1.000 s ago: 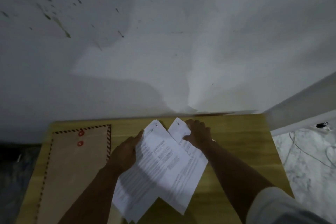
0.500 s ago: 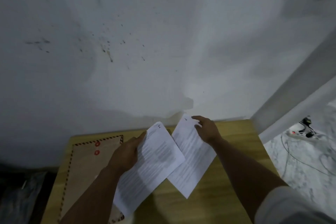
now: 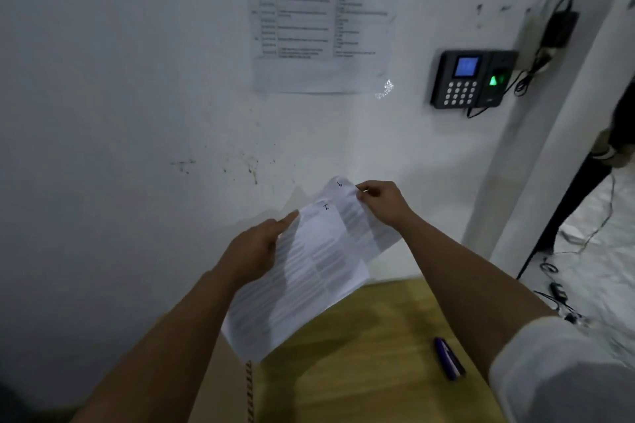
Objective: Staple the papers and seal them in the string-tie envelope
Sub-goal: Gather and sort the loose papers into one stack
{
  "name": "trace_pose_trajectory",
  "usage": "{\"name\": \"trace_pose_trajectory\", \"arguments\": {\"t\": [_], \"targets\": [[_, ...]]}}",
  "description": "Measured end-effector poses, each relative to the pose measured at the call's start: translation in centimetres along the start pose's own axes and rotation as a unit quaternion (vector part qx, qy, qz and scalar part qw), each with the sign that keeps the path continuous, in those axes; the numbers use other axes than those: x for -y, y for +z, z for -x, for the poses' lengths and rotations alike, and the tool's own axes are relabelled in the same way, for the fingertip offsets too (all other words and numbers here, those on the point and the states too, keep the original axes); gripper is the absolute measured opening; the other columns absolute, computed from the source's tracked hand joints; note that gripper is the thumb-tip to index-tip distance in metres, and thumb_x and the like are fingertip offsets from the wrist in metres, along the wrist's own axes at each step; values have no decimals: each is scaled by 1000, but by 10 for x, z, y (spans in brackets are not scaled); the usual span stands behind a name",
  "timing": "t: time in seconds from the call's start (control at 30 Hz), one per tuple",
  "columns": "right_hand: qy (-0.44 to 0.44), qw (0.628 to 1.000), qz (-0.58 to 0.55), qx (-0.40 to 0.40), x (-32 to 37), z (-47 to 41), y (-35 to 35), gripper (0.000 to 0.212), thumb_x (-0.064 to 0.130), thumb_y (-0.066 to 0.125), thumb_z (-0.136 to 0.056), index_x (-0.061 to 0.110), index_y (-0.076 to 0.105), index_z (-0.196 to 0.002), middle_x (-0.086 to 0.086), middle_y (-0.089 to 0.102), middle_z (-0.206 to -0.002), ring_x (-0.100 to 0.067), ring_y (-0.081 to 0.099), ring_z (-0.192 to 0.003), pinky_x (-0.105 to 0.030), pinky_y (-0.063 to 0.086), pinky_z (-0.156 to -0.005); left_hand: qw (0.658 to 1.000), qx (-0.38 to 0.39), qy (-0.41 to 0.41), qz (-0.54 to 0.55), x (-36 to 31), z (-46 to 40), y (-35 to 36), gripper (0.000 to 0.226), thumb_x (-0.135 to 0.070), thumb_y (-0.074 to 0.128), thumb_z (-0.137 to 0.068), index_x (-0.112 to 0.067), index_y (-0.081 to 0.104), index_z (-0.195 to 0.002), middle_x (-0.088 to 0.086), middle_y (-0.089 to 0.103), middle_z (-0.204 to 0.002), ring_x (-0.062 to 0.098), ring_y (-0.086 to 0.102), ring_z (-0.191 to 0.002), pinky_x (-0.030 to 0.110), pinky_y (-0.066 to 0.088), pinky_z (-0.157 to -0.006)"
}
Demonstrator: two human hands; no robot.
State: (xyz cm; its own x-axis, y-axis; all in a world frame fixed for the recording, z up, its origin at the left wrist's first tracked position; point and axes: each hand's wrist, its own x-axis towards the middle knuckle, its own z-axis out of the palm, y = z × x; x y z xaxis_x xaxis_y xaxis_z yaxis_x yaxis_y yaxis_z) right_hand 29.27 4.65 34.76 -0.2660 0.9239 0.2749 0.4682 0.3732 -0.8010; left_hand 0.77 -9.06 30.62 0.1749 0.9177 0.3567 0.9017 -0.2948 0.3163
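the papers are held up in the air above the wooden surface, in front of the white wall, two printed sheets overlapping with the rear one offset toward the right. the left hand grasps the left edge of the front sheet, fingers curled behind it and the thumb laid along the margin. the right hand pinches the top right corner of the rear sheet between thumb and fingers. the string-tie envelope lies flat on the surface beneath the left forearm; only its striped right border shows clearly. a dark blue stapler rests on the surface to the right, well apart from the papers. a keypad device and a printed notice are fixed to the wall.
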Motion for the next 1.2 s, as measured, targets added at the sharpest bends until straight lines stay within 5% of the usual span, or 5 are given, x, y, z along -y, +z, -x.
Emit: {"name": "trace_pose_trajectory", "arguments": {"t": [0.37, 0.6, 0.77, 0.87, 1.2], "targets": [[78, 971, -187, 130, 87, 25, -3, 18, 16, 58, -96, 17, 75, -92, 6, 69, -81, -11, 60, -72, -27, 47, -73, 985, -126, -90, 76, -31, 2, -52, 64, -3, 46, -99, -28, 33, -157, 1, 67, -94, 19, 61, -76, 38, 56, -74], [55, 971, -185, 139, 103, 34, 7, 16, 16, 60, -97, 15, 75, -96, 9, 68, -75, -5, 59, -64, -18, 45, -61, 955, -118, -226, 154, -37, -3, -63, 28, 0, 45, -93, -9, 68, -106, 2, 69, -95, 24, 66, -89, 36, 53, -78], [-1, 986, -124, 108, 103, 38, 16, 39, 40, 81, -82, 26, 72, -117, 6, 77, -103, -8, 72, -95, -24, 57, -84, 942, -117, -263, 173, -34, -4, -68, 24, 3, 45, -89, -2, 67, -98, 10, 70, -91, 28, 67, -86, 40, 56, -76], [-44, 993, -73, 85, 95, 37, 22, 44, 20, 86, -77, 20, 71, -118, 0, 75, -106, -13, 72, -96, -33, 58, -88, 940, -112, -264, 185, -32, -4, -69, 25, 3, 46, -90, -3, 68, -102, 9, 69, -92, 20, 63, -79, 30, 50, -65], [-17, 987, -60, 150, 115, 23, 1, 22, 9, 75, -86, 14, 76, -108, -7, 77, -101, -27, 73, -93, -36, 60, -83, 961, -85, -189, 185, -26, 3, -72, 18, -48, 56, -90, -30, 60, -92, -2, 59, -110, 21, 59, -99, 42, 55, -87]]}}
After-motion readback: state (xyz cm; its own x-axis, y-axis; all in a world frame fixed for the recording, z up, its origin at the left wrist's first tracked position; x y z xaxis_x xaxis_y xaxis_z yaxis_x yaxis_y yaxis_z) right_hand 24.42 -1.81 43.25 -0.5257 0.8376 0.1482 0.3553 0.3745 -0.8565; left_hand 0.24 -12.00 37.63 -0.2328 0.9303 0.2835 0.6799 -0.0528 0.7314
